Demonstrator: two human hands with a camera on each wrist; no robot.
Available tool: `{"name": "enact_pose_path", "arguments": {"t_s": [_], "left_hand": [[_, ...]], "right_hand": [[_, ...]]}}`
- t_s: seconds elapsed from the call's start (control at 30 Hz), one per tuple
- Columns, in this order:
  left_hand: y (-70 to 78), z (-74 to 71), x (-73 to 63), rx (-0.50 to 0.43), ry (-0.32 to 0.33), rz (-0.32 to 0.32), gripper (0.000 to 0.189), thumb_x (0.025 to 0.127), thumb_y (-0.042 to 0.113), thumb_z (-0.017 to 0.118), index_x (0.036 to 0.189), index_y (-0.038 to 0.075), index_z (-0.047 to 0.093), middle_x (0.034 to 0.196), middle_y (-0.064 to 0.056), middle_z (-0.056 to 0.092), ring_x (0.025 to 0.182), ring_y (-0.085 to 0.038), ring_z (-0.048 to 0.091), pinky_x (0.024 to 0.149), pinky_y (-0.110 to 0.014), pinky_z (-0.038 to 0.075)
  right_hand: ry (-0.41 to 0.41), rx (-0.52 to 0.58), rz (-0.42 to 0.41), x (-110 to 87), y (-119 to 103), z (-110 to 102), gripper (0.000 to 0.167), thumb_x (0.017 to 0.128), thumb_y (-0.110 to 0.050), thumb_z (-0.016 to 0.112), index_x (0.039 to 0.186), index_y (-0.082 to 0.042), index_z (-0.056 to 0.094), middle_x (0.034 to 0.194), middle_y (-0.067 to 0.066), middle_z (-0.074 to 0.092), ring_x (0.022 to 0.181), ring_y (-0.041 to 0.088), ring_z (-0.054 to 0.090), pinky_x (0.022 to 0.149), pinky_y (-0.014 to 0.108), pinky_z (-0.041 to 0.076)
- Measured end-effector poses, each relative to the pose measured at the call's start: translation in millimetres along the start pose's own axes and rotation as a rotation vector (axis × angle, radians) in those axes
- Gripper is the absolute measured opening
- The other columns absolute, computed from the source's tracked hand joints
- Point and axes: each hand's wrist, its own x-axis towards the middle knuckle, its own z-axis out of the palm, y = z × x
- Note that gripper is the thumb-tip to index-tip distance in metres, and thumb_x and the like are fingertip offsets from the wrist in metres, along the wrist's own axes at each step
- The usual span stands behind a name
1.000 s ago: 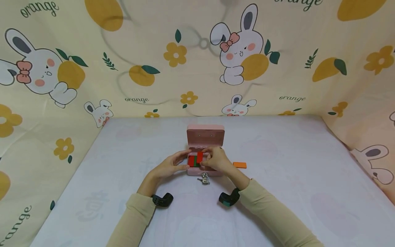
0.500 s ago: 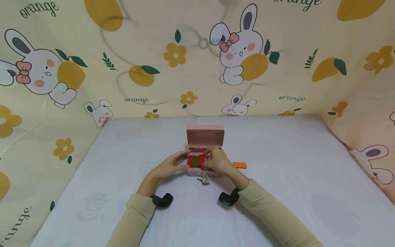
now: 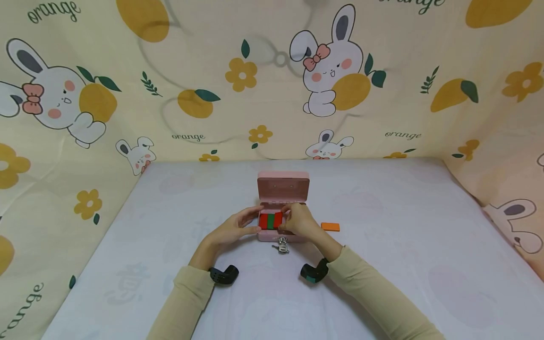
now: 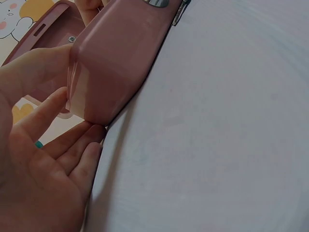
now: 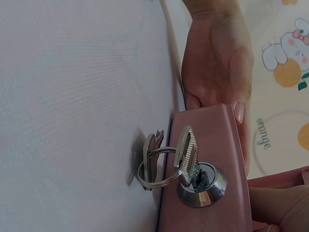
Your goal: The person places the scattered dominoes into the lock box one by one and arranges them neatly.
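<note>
A pink cash box [image 3: 268,238] stands with its lid [image 3: 282,188] raised. My left hand [image 3: 231,230] holds the box's left side, its thumb at the rim and its other fingers along the wall, as the left wrist view shows with the box wall [image 4: 113,63]. Inside the box, flat red blocks [image 3: 264,221] lie to the left of a green block [image 3: 270,221]. My right hand [image 3: 300,220] reaches in and pinches a red block [image 3: 278,220] at the right end of that row. In the right wrist view its fingertips and the block are hidden.
A key [image 5: 187,154] sits in the lock [image 5: 205,186] on the box front, with a second key [image 5: 152,154] hanging from the ring. An orange block [image 3: 330,227] lies on the white table cloth [image 3: 382,264] right of the box.
The red block in my right hand has gone from raised and overlapping the green block to lower and farther right, beside it. The left hand has stayed on the box.
</note>
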Motion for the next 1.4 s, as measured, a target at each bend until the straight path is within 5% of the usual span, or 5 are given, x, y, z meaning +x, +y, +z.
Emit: {"name": "enact_pose_path", "arguments": {"t_s": [0.63,1.4], "left_hand": [[-1.1,-1.4,1.0,-0.004,0.003,-0.001,0.064,0.093,0.013,0.063,0.150,0.018,0.034,0.162,-0.003,0.027,0.152,-0.029,0.022,0.124,-0.052,0.019],[-1.9,-0.3,1.1,-0.020,0.003,0.006,0.064,0.092,0.012,0.063,0.150,0.017,0.034,0.161,-0.003,0.027,0.152,-0.028,0.021,0.124,-0.052,0.019]], "right_hand": [[0.007,-0.025,-0.010,0.7,-0.7,1.5,0.038,0.075,-0.006,0.080,0.109,0.005,0.066,0.096,0.017,0.069,0.086,0.024,0.057,0.081,0.035,0.058],[0.009,-0.138,0.017,3.5,-2.1,10.2,0.046,0.073,-0.012,0.083,0.112,0.004,0.066,0.099,0.016,0.072,0.080,0.022,0.059,0.078,0.036,0.058]]}}
